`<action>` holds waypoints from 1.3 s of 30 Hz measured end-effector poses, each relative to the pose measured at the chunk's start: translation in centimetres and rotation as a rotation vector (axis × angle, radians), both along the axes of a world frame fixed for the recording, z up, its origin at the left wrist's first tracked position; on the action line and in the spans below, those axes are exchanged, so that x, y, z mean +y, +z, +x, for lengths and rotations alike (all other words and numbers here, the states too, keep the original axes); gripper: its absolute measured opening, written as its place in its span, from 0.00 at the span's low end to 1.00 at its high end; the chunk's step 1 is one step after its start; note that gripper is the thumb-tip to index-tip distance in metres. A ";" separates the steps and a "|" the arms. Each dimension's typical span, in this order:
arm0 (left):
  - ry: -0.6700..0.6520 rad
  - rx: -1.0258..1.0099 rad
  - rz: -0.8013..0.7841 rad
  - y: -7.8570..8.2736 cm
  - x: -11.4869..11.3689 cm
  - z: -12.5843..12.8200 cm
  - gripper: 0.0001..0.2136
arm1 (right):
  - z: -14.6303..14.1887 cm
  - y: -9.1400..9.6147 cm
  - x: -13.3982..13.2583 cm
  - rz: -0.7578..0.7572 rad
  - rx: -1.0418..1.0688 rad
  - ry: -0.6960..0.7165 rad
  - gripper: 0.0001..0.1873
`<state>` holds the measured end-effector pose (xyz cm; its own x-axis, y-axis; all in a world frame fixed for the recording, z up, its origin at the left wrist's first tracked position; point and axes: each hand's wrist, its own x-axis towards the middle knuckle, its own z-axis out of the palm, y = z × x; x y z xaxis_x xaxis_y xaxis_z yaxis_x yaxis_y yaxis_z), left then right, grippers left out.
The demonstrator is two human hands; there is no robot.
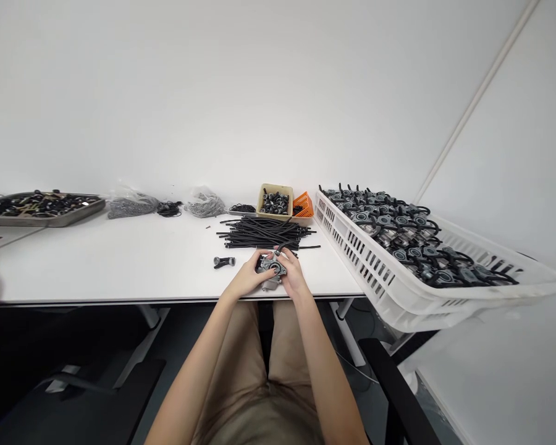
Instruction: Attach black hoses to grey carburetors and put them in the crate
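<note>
Both my hands hold a small grey metal part with a round black opening, just above the front edge of the white table. My left hand grips its left side with fingers curled. My right hand wraps the right side, fingertips on top. A short black hose end shows at the part's top. Right behind lies a pile of black rubber hoses. A small dark metal piece lies on the table to the left of my hands.
A large white slotted crate full of similar parts with hoses stands at the right. At the back sit a beige bin of fittings, an orange basket, plastic bags of small parts and a grey tray at far left.
</note>
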<state>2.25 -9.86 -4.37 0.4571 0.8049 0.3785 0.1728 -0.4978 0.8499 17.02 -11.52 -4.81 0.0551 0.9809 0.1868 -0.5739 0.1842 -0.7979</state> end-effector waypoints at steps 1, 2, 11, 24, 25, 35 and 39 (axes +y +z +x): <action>-0.004 -0.003 0.004 0.0 0.0 0.0 0.25 | 0.0 0.0 0.0 0.001 -0.008 -0.006 0.16; -0.003 -0.003 0.008 0.0 0.0 0.0 0.25 | 0.0 0.0 0.0 0.006 -0.014 -0.017 0.14; 0.020 0.027 -0.021 0.2 -0.2 0.0 0.25 | 0.0 -0.6 0.7 -0.014 0.023 -0.046 0.12; 0.018 0.024 -0.019 0.0 -0.1 -0.1 0.25 | 0.1 -0.4 0.4 -0.021 0.033 -0.020 0.19; 0.017 0.024 -0.015 0.0 -0.1 -0.1 0.25 | 0.1 -0.4 0.4 -0.017 0.027 -0.019 0.20; 0.004 -0.001 0.007 -0.1 0.2 0.0 0.24 | 0.0 -0.2 0.2 0.058 -0.050 -0.020 0.11; 0.022 0.027 -0.008 0.0 0.0 -0.1 0.25 | -0.1 -0.1 0.1 0.022 -0.028 -0.038 0.10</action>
<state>2.20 -9.84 -4.38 0.4494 0.8178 0.3595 0.2065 -0.4866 0.8489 16.88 -11.39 -4.87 0.0871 0.9738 0.2102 -0.5433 0.2233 -0.8093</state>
